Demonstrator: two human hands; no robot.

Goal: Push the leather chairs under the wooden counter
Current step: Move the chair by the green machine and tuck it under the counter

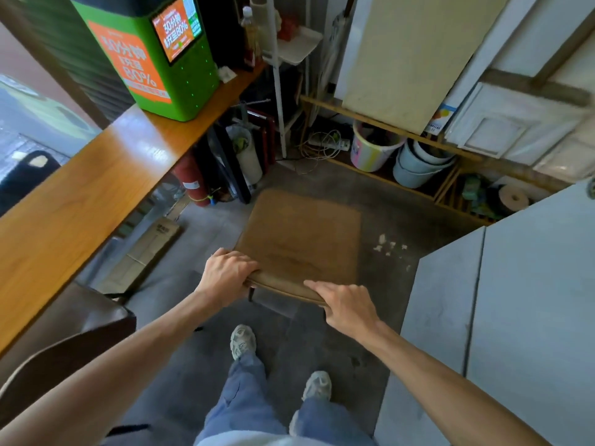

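A tan leather chair (299, 233) stands on the grey floor in front of me, its seat facing away and its curved backrest nearest me. My left hand (227, 274) grips the left end of the backrest's top edge. My right hand (346, 304) holds the right end of the same edge, fingers over the top. The wooden counter (96, 185) runs along the left side, from the near left to the far middle. The chair stands out on the floor to the right of the counter. A dark brown leather chair (67, 333) sits at the near left, partly beneath the counter's edge.
A green kiosk (151, 53) stands on the counter. Under the counter lie a red extinguisher (191, 181), a flat cardboard box (145, 249) and black frames. Buckets (373, 149) and a wooden rack fill the far side. A grey panel (502, 317) closes the right.
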